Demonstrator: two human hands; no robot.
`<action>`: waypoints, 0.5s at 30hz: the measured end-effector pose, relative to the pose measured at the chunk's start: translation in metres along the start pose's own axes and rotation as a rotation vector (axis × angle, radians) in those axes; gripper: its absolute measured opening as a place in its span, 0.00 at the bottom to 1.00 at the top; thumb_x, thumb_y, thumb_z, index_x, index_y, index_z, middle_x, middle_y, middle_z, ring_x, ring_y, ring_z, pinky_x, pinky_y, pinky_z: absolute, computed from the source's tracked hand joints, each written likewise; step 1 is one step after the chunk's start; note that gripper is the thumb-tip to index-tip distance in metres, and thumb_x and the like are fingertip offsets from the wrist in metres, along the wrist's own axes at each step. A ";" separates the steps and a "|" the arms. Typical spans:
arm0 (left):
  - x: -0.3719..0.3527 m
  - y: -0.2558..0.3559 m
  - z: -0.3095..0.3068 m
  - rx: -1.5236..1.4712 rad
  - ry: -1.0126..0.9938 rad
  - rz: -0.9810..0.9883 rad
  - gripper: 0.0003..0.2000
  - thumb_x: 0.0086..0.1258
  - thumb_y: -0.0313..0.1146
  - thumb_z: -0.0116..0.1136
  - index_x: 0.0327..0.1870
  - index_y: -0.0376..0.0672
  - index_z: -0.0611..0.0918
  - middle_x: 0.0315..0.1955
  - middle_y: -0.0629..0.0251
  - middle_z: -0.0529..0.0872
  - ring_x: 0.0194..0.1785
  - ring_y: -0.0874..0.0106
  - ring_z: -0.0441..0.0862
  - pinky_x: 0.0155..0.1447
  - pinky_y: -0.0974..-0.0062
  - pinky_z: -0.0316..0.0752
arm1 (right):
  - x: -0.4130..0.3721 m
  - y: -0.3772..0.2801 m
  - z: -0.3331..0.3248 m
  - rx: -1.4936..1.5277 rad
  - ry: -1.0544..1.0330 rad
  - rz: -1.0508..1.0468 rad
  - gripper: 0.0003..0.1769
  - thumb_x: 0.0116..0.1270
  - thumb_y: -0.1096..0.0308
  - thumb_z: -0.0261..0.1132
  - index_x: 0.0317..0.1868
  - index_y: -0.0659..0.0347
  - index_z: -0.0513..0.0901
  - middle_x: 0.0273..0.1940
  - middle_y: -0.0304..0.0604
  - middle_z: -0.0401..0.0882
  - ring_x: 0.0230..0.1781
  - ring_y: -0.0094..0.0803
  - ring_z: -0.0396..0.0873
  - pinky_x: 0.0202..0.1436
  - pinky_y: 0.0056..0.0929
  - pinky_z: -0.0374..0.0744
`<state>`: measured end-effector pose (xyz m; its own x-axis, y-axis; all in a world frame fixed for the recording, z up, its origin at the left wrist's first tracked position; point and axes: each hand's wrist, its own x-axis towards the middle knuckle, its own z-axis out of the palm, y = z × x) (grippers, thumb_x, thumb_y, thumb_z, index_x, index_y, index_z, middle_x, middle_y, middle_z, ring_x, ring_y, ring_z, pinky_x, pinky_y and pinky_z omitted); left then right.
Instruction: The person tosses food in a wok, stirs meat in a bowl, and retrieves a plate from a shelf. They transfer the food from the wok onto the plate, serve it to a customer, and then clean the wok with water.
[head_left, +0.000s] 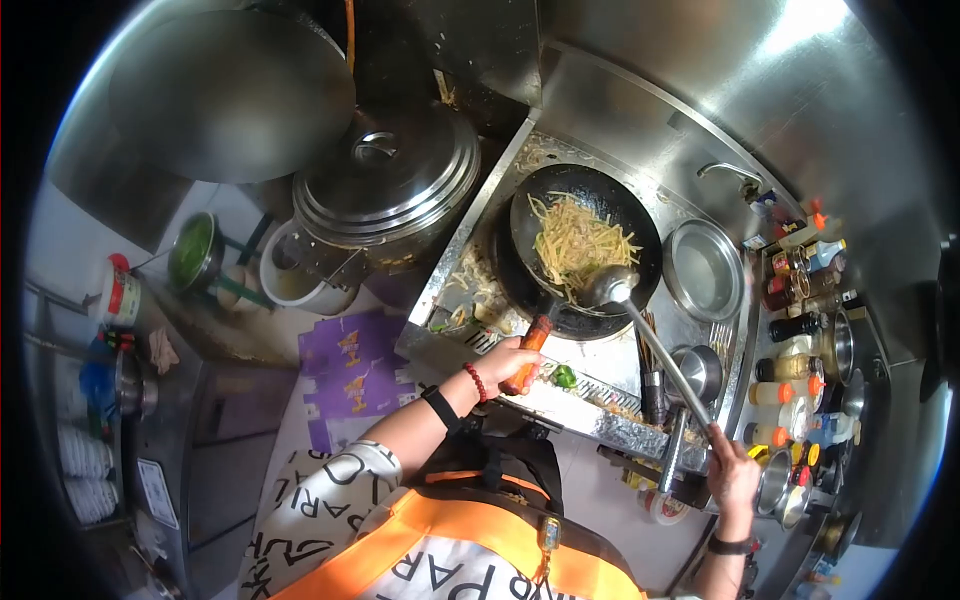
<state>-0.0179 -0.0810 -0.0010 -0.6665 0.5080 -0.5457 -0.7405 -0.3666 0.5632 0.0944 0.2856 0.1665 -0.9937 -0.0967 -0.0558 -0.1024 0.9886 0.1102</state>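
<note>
A black wok (640, 215) sits on the stove, holding a heap of pale yellow-green strips of food (580, 235). My left hand (507, 364) is wrapped round the wok's reddish-brown wooden handle (528, 352). In my right hand (734, 470) is the long metal handle of a ladle. The bowl of this ladle (608, 287) rests in the wok at the near right edge of the food. A small green piece of vegetable (564, 376) lies on the stove's front ledge, close to my left hand.
A large lidded pot (385, 180) stands left of the stove. Right of the wok is a metal basin (704, 270) of liquid, below a faucet (735, 172). A small saucepan (697, 372) sits nearer me. Seasoning bottles (790, 327) line the right side. Purple cardboard (350, 365) lies on the floor.
</note>
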 end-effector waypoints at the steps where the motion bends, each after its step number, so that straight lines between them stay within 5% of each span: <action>1: -0.002 0.001 0.001 -0.002 -0.011 -0.006 0.06 0.65 0.28 0.55 0.35 0.41 0.69 0.22 0.67 0.72 0.19 0.76 0.71 0.20 0.77 0.67 | -0.002 -0.001 -0.015 0.070 0.040 0.006 0.29 0.48 0.77 0.66 0.54 0.49 0.78 0.27 0.44 0.78 0.22 0.40 0.79 0.29 0.35 0.78; 6: -0.006 0.003 0.005 0.015 0.001 -0.015 0.06 0.65 0.28 0.54 0.35 0.41 0.69 0.22 0.67 0.72 0.19 0.77 0.71 0.20 0.78 0.67 | -0.012 -0.024 -0.076 0.354 -0.076 0.192 0.29 0.45 0.82 0.66 0.51 0.54 0.80 0.29 0.48 0.82 0.29 0.36 0.83 0.34 0.30 0.79; 11: -0.001 -0.001 0.001 0.044 0.017 -0.013 0.06 0.65 0.27 0.54 0.37 0.41 0.70 0.22 0.67 0.72 0.20 0.77 0.71 0.21 0.78 0.67 | 0.053 -0.058 -0.009 0.509 -0.087 0.104 0.23 0.52 0.76 0.65 0.51 0.58 0.78 0.32 0.56 0.80 0.34 0.49 0.81 0.36 0.36 0.79; 15: -0.001 -0.001 0.000 -0.018 -0.017 -0.022 0.06 0.65 0.27 0.54 0.37 0.42 0.70 0.22 0.67 0.72 0.20 0.76 0.71 0.22 0.77 0.67 | 0.054 -0.053 0.027 0.665 -0.112 0.060 0.25 0.52 0.75 0.66 0.54 0.60 0.76 0.32 0.55 0.81 0.35 0.48 0.82 0.39 0.34 0.79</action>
<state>-0.0159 -0.0808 -0.0008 -0.6488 0.5291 -0.5469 -0.7564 -0.3693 0.5399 0.0477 0.2310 0.1313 -0.9827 -0.0621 -0.1747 0.0375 0.8560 -0.5156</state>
